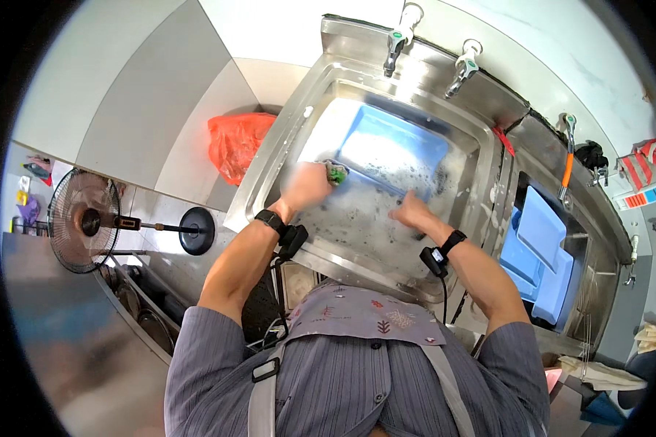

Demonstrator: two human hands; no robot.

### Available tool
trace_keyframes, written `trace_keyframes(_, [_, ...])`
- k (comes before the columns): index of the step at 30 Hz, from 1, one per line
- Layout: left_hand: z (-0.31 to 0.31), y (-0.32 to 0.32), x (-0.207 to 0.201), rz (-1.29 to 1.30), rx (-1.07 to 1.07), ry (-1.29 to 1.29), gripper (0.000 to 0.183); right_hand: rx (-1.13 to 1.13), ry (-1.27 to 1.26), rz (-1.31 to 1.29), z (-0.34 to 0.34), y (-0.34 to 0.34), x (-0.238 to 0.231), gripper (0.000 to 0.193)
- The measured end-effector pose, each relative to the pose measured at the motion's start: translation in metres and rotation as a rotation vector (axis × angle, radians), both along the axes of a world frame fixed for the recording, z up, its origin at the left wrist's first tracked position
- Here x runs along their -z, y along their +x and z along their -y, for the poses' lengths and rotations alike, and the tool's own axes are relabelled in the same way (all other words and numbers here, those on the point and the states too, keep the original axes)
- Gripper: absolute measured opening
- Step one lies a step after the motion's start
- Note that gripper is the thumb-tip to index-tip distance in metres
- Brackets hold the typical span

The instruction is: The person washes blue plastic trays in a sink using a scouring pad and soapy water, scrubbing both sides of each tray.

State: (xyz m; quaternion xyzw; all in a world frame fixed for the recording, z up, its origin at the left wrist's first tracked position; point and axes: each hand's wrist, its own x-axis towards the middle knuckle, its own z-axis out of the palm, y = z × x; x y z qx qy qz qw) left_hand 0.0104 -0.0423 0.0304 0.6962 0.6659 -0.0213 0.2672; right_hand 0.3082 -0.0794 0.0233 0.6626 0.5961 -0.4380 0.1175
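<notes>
A light blue plastic tray (pixel 364 130) lies tilted in the soapy water of the steel sink (pixel 328 251), its far part under suds. My left hand (pixel 305 186), blurred by motion, is closed on a green scouring pad (pixel 336 172) at the tray's near left corner. Near the tray's right front corner, my right hand (pixel 414 213) pinches the near rim between thumb and fingers. Foam and small dark specks float on the water around both hands.
Two taps (pixel 399 44) stand over the sink's back edge. In the right-hand basin are several blue trays (pixel 541 222), below an orange-hosed tap (pixel 567 171). An orange-red plastic bag (pixel 239 146) hangs left of the sink, and a standing fan (pixel 87 221) is farther left.
</notes>
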Motion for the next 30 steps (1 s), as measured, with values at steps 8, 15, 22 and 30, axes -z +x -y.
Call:
trace_keyframes(8, [0.017, 0.004, -0.013, 0.506, -0.071, -0.171, 0.05, -0.574, 0.644, 0.194, -0.011, 0.003, 0.029, 0.022])
trace_keyframes(15, [0.014, 0.007, -0.027, 1.12, -0.3, -0.553, 0.048, -0.386, 0.813, -0.155, -0.018, 0.012, 0.006, 0.015])
trace_keyframes(22, [0.018, 0.027, -0.061, 1.26, -0.275, -0.595, 0.044, -0.345, 0.791, -0.272, -0.029, 0.033, -0.007, 0.026])
trace_keyframes(30, [0.007, -0.019, -0.016, 1.15, -0.378, -0.459, 0.055, -0.186, 0.973, -0.47, -0.046, 0.02, -0.048, 0.026])
